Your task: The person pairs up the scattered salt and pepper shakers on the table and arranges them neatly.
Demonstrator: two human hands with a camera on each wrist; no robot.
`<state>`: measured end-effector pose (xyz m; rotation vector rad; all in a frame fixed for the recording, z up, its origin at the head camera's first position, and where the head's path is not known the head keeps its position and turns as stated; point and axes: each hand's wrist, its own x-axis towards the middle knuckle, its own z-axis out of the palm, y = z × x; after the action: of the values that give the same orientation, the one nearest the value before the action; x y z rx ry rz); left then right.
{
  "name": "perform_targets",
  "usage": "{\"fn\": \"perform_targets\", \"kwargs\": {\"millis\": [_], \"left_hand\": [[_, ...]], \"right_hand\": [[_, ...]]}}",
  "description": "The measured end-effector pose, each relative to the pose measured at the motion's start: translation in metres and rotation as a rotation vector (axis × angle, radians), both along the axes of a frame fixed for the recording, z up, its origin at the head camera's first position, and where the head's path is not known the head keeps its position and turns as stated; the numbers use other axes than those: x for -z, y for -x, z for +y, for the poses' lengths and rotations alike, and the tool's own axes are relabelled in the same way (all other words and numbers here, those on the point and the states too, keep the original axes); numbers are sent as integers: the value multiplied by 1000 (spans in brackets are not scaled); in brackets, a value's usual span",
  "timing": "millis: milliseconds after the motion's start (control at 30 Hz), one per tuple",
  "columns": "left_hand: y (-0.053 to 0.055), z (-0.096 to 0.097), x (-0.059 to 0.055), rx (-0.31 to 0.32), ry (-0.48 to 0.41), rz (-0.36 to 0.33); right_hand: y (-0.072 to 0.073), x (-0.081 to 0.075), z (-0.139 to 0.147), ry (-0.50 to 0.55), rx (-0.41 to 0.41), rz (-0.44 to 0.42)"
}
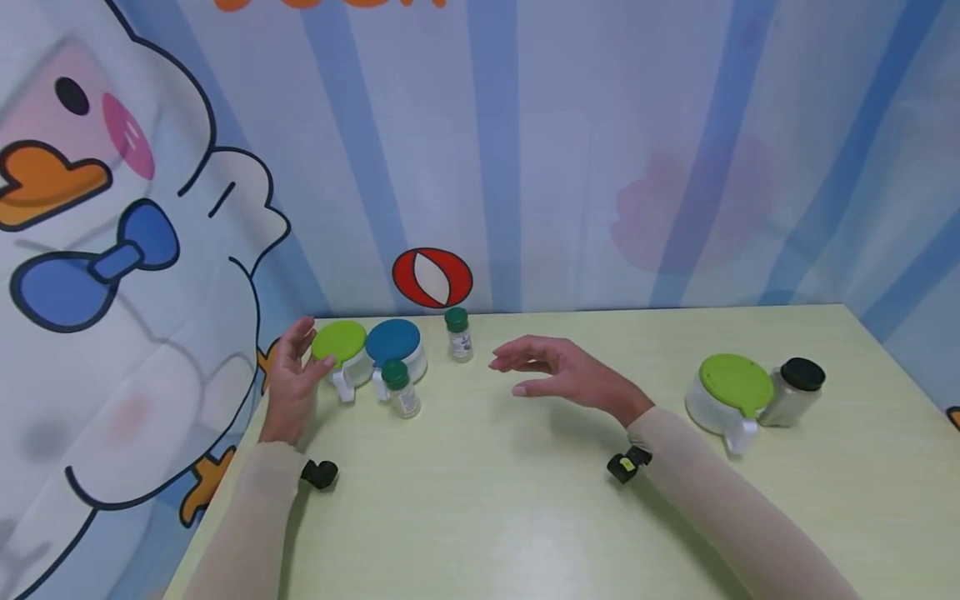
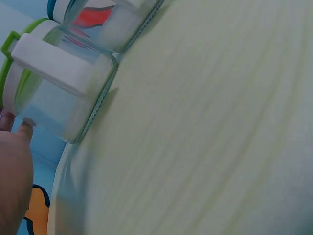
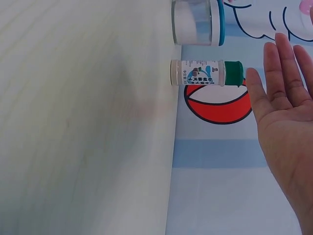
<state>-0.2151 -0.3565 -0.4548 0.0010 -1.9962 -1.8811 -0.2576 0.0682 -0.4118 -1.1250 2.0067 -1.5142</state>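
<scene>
My left hand (image 1: 291,383) is at the left side of a clear jar with a green lid (image 1: 339,340), thumb in front and fingers raised beside the lid. Seen from the left wrist, thumb and fingertips are right at the side of that jar (image 2: 54,88), near its lid. A blue-lidded jar (image 1: 393,340) stands against it on the right. In front is a small green-capped shaker bottle (image 1: 403,392). My right hand (image 1: 573,375) hovers over the table with fingers extended, holding nothing. Nearest to it is another green-capped shaker (image 1: 460,336), labelled in the right wrist view (image 3: 200,73).
On the right of the pale table (image 1: 480,500) stands another green-lidded jar (image 1: 731,392) with a white handle, next to a black-capped bottle (image 1: 797,392). A cartoon-printed backdrop (image 1: 555,167) rises along the table's back edge and left side.
</scene>
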Motion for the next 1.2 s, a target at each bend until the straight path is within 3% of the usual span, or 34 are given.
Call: {"fn": "perform_targets", "kwargs": {"millis": [400,667,1000,1200], "left_hand": [[5,-3,5,-7,15,-71],[7,-2,4,51,22,-66],[8,-1,4,85,61,-124],[11,-2,5,101,72,-146]], "right_hand": [[9,1,-17,21,18,-1],[19,4,-26,58,88,-29],[28,9,-35,99,138,-66],[24,-1,-39,103,161,-61]]}}
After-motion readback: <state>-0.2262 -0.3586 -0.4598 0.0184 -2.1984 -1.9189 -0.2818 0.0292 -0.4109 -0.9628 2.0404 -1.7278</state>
